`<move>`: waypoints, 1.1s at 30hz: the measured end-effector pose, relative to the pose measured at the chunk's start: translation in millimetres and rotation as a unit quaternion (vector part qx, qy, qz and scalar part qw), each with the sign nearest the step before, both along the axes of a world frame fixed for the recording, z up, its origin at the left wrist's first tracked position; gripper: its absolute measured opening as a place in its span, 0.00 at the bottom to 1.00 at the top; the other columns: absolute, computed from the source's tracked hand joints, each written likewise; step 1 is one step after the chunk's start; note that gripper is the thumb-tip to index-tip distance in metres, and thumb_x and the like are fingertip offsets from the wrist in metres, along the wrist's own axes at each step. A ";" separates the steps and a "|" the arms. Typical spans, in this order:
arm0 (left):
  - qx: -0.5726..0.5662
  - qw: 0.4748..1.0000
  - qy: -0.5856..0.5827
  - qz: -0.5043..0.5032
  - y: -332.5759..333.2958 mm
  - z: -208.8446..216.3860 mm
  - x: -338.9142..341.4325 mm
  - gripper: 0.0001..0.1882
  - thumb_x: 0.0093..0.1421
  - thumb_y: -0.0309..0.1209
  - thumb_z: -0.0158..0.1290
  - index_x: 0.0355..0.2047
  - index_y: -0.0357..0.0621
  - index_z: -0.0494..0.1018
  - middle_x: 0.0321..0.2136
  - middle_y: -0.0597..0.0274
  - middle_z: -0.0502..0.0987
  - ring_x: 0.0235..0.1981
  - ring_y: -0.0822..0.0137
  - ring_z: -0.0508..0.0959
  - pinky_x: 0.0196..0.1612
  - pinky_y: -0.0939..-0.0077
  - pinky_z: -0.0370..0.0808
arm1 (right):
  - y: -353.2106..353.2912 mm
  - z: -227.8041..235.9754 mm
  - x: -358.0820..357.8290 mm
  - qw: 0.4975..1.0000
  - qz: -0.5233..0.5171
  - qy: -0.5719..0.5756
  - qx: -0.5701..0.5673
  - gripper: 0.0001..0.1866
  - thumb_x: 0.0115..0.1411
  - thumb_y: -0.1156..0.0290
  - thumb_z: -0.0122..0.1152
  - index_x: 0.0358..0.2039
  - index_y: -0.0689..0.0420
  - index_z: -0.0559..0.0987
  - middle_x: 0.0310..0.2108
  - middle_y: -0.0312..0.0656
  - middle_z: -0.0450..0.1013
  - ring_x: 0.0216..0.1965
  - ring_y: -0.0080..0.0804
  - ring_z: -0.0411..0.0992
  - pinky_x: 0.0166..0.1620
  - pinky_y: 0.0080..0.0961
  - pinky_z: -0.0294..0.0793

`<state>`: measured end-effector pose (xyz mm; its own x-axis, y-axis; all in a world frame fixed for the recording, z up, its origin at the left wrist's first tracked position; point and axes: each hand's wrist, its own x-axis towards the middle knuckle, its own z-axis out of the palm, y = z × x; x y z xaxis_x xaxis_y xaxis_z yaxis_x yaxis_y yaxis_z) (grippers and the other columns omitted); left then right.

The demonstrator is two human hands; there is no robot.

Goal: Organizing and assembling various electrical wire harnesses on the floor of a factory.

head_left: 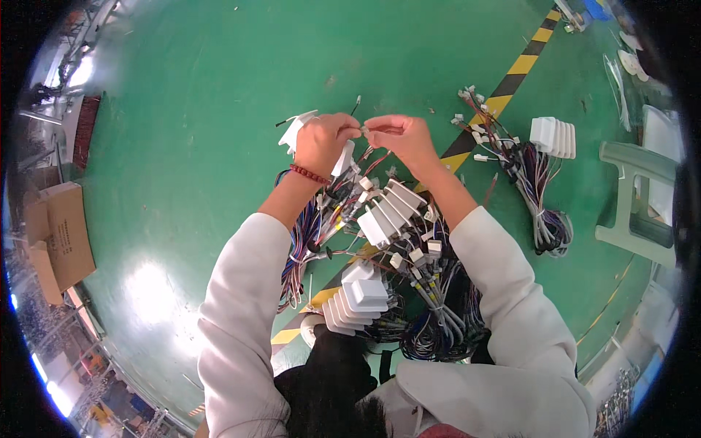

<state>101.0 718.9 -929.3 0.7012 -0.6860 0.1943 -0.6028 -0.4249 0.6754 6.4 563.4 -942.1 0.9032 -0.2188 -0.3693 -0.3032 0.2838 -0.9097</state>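
Observation:
My left hand [321, 142] and my right hand [406, 141] meet fingertip to fingertip over a wire bundle. Both are closed in a pinch. A small pale connector [364, 131] shows between them, with thin wires running down below the right fingers. Whatever sits inside the left fingertips is hidden. White plastic housings [294, 132] lie behind and beside the left hand. Beneath the hands spreads a cable harness [305, 248] with white connectors. Nearer to me stand rows of white housings [391, 213] among more coiled harnesses [438, 332].
To the right lies another coiled harness [544, 223] with a stack of white housings [553, 137]. A pale green plastic stool [635, 193] stands at the far right. A cardboard box [66, 233] is at the left. Black-and-yellow tape [520, 66] crosses the green floor [219, 73].

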 end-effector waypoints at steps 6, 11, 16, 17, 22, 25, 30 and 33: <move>-0.021 0.997 0.032 -0.067 -0.6 3.8 2.1 0.05 0.49 0.29 0.57 0.27 0.46 0.76 0.23 0.60 0.78 0.24 0.60 0.78 0.27 0.69 0.73 | 3.3 -5.6 -7.2 0.994 -0.019 -0.010 0.106 0.15 0.49 0.77 0.63 0.39 0.65 0.77 0.33 0.41 0.76 0.33 0.23 0.73 0.38 0.19 0.73; -0.034 0.997 0.059 -0.044 1.0 1.3 1.0 0.10 0.47 0.29 0.59 0.31 0.46 0.71 0.23 0.60 0.78 0.25 0.60 0.79 0.28 0.70 0.74 | 0.5 -6.3 -6.0 0.994 -0.006 -0.022 0.104 0.15 0.49 0.76 0.63 0.39 0.64 0.76 0.32 0.40 0.75 0.33 0.23 0.73 0.38 0.21 0.73; -0.015 0.997 0.071 -0.038 3.0 -1.5 3.0 0.14 0.48 0.30 0.59 0.34 0.46 0.69 0.23 0.59 0.78 0.26 0.60 0.79 0.28 0.70 0.74 | -17.1 -4.8 10.0 0.997 0.059 -0.034 -0.036 0.15 0.54 0.74 0.59 0.43 0.63 0.76 0.34 0.38 0.76 0.34 0.21 0.73 0.38 0.20 0.72; -0.013 0.995 0.088 -0.040 3.0 -1.2 3.4 0.15 0.48 0.29 0.59 0.36 0.46 0.69 0.23 0.59 0.78 0.26 0.60 0.79 0.29 0.70 0.74 | -22.6 -7.5 19.4 0.986 0.029 -0.067 -0.148 0.15 0.54 0.75 0.58 0.44 0.62 0.76 0.35 0.37 0.76 0.34 0.20 0.72 0.38 0.20 0.72; -0.020 0.993 0.084 -0.084 5.2 5.9 4.3 0.20 0.48 0.28 0.59 0.42 0.46 0.67 0.28 0.58 0.77 0.26 0.60 0.78 0.29 0.69 0.74 | -17.2 -36.7 58.9 0.891 -0.012 -0.173 -0.418 0.18 0.50 0.82 0.55 0.42 0.54 0.77 0.37 0.40 0.76 0.30 0.29 0.73 0.38 0.22 0.74; -0.002 0.999 0.019 -0.039 9.7 10.0 5.5 0.26 0.46 0.27 0.62 0.46 0.43 0.66 0.31 0.56 0.74 0.24 0.63 0.74 0.30 0.71 0.73 | -7.9 -42.2 56.5 0.919 0.025 -0.080 -0.385 0.16 0.50 0.80 0.57 0.41 0.57 0.77 0.33 0.40 0.77 0.30 0.29 0.74 0.38 0.22 0.74; 0.066 0.995 -0.044 0.060 8.9 6.3 8.9 0.20 0.51 0.34 0.58 0.44 0.46 0.71 0.31 0.59 0.77 0.23 0.62 0.75 0.28 0.70 0.72 | -3.8 -17.7 31.1 0.983 0.021 -0.099 -0.150 0.12 0.51 0.77 0.60 0.38 0.64 0.77 0.30 0.44 0.77 0.30 0.29 0.75 0.35 0.22 0.74; 0.181 0.983 0.000 0.039 6.9 7.6 9.9 0.13 0.55 0.39 0.52 0.38 0.49 0.75 0.26 0.63 0.78 0.22 0.62 0.75 0.28 0.69 0.72 | -2.1 -2.8 24.8 0.996 -0.008 -0.086 -0.026 0.12 0.52 0.77 0.61 0.38 0.67 0.77 0.29 0.41 0.76 0.29 0.23 0.73 0.33 0.18 0.73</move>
